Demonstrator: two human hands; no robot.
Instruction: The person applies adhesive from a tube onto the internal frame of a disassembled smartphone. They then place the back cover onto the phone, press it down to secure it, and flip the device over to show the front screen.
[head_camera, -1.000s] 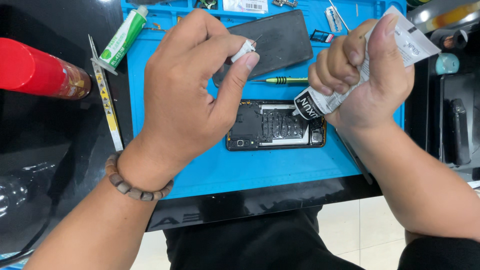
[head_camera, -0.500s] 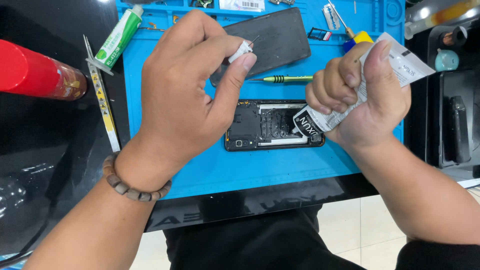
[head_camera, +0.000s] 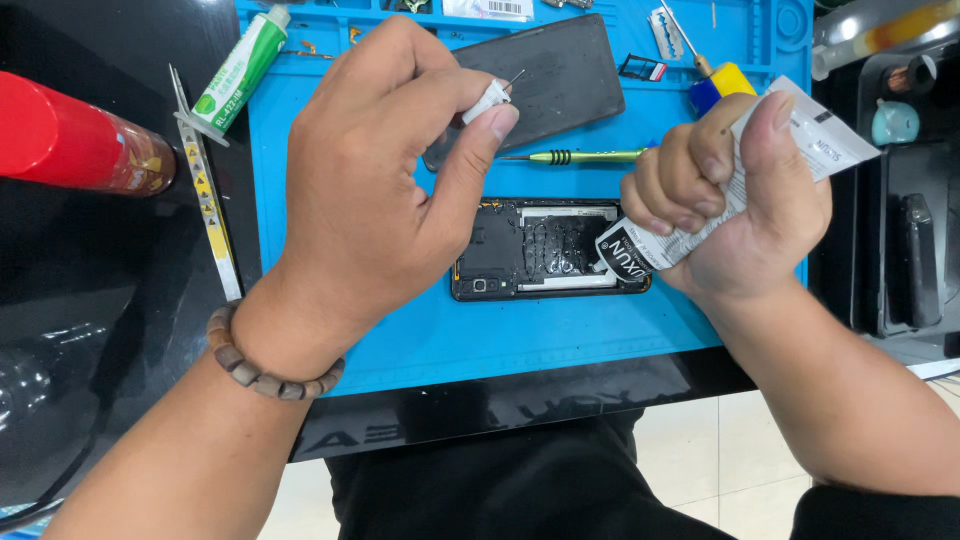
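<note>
An opened black phone lies on the blue work mat with its insides showing. My left hand hovers over the phone's left end and pinches a small white cap with a thin pin between thumb and forefinger. My right hand is a fist around a white and black glue tube, whose black nozzle end points down at the phone's right end. A beaded bracelet sits on my left wrist.
A black phone back panel lies at the mat's top, with a green-handled tool just below it. A green and white tube, a red cylinder and a metal ruler lie at the left. A black tray stands at the right.
My right hand has dropped slightly and tilted the glue tube, bringing its nozzle closer to the phone's right end. My left hand still pinches the white cap in about the same place.
</note>
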